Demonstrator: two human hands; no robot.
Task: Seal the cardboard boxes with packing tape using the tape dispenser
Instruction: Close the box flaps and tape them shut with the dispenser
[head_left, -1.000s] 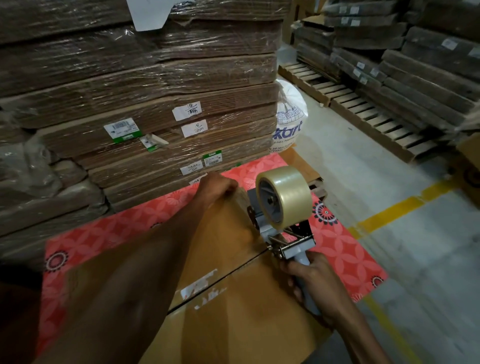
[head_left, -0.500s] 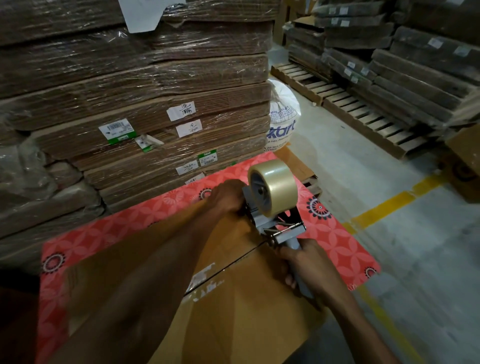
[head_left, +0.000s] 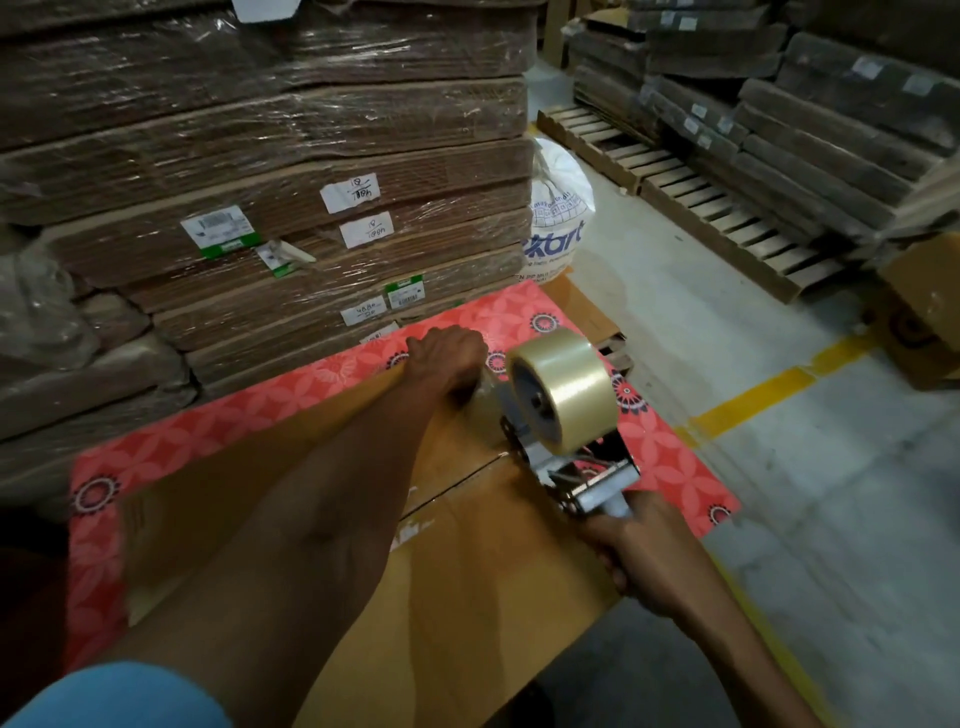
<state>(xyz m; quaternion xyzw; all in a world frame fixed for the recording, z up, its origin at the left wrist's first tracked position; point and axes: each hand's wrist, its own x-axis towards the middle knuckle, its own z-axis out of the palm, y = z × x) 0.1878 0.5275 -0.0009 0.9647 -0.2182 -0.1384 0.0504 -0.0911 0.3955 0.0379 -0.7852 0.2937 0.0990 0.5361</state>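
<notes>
Now the right hand (head_left: 639, 551) is gripping the tape dispenser (head_left: 566, 431) at the far end of the box (head_left: 467, 597) seam. The left hand (head_left: 447, 358), fingers unseen, is pressing there. Next, probably, comes a steady pull nearward.

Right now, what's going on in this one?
A person is taping a cardboard box that lies on a red patterned mat. The right hand grips the tape dispenser by its handle, its head at the far end of the box's centre seam. The left hand rests on the box's far edge beside it, fingers hidden. The near seam looks untaped.
</notes>
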